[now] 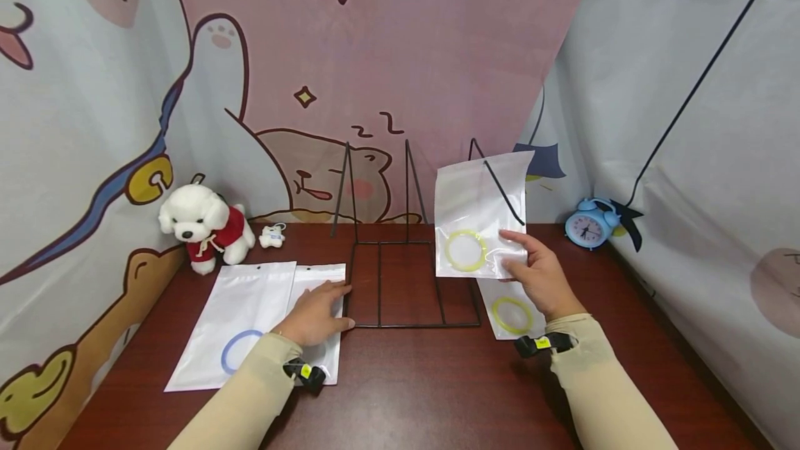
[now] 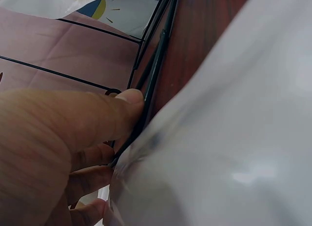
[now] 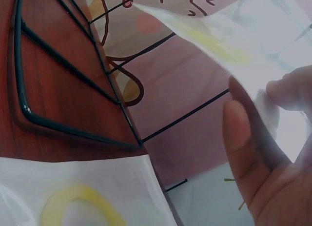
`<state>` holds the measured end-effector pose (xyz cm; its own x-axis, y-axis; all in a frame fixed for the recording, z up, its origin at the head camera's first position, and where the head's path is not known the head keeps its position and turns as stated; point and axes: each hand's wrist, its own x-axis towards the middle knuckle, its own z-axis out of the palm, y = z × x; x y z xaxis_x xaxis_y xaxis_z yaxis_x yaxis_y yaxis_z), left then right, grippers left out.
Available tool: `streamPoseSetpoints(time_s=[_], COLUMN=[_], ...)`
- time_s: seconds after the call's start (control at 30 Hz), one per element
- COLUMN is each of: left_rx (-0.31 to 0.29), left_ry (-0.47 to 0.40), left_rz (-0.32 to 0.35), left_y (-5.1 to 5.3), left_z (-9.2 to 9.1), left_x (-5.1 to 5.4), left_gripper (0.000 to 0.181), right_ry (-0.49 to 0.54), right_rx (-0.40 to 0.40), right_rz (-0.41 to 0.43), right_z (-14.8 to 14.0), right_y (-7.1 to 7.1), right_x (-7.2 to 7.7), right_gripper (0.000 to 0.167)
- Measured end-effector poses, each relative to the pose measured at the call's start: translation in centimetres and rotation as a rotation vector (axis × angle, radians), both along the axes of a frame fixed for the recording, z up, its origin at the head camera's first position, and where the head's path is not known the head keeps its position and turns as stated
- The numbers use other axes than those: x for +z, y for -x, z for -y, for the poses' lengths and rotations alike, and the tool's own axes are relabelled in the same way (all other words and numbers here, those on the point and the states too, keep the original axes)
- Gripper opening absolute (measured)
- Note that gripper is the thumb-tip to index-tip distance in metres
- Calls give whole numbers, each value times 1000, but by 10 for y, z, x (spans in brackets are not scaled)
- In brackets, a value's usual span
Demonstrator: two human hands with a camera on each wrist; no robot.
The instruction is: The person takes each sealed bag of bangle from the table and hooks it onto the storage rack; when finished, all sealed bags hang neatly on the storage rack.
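A black wire rack (image 1: 412, 326) with three upright prongs stands mid-table. Thumb and fingers of my left hand (image 1: 315, 314) grip its left side bar; in the left wrist view the thumb of that hand (image 2: 63, 133) lies against the wire. With my right hand (image 1: 542, 276) I pinch the lower right edge of a white bag (image 1: 481, 207) with a yellow ring. The right prong (image 1: 503, 193) comes out through the bag near its top and runs down across its front. In the right wrist view the bag (image 3: 287, 35) is between thumb and fingers of my right hand (image 3: 278, 162).
Overlapping white bags, one with a blue ring (image 1: 209, 311), lie left of the rack. Another bag with a yellow ring (image 1: 494, 311) lies at its right. At the back stand a plush dog (image 1: 200, 217), a small white figure (image 1: 272, 235) and a blue alarm clock (image 1: 587, 226).
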<state>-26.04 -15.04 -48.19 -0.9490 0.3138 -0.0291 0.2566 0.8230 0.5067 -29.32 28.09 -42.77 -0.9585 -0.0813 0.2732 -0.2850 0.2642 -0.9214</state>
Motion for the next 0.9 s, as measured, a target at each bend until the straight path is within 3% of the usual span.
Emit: streamPoseSetpoints(time_s=[0.17,0.37,0.53,0.9], left_rx=[-5,-4,-1,-8], left_ry=[-3,-6,-7,-4], left_rz=[-6,-8,-3,-13], left_y=[0,1,1,0], left_z=[0,0,0,1], left_x=[0,0,-1,-1], left_gripper=[70,71,71,69], right_ry=[-46,-54,-21,16], right_rx=[13,35,49,69], right_rz=[59,63,45,-26], right_z=[-1,-1,0,5], right_y=[1,2,3,-1], right_x=[-2,-2,-1,2], right_gripper=[54,64,70,66])
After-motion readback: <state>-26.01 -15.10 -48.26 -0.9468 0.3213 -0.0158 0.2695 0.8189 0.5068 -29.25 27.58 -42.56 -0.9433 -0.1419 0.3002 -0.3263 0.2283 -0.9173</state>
